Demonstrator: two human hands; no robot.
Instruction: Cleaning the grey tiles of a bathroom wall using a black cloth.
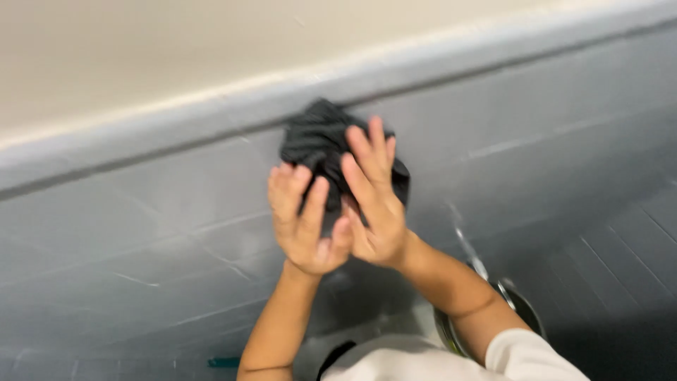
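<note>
- Where both hands meet at the middle of the frame, spread and flat rather than curled: left hand (303, 226) with fingers (288, 189) open and pointing up, right hand (374, 212) with fingers (367, 152) likewise open, thumbs nearly touching.
- Pressed under the fingertips of both, not gripped: a crumpled dark cloth (317, 137), bunched into a rough lump with no clear long axis, a little wider than tall.
- Directly above and beyond the fingers, toward upper centre of the frame; right hand reaching higher onto the cloth and covering more of it, left hand only at its lower edge.
- Behind the cloth, a grey tiled wall (141, 212) running across the frame, pale grout lines slanting from lower left to upper right.
- At the cloth's top edge, a grey ledge (176, 120) crossing the frame on the same slant, cloth touching or just below it; blur too strong to settle which.
- Above the ledge, a plain cream wall (141, 49) filling the upper left.
- Lower right, behind the right forearm, a round metal bowl (522, 310), mostly hidden, with a thin shiny handle or rod (469, 254) rising from it.
- At the bottom edge, a white sleeve (522, 353).
</note>
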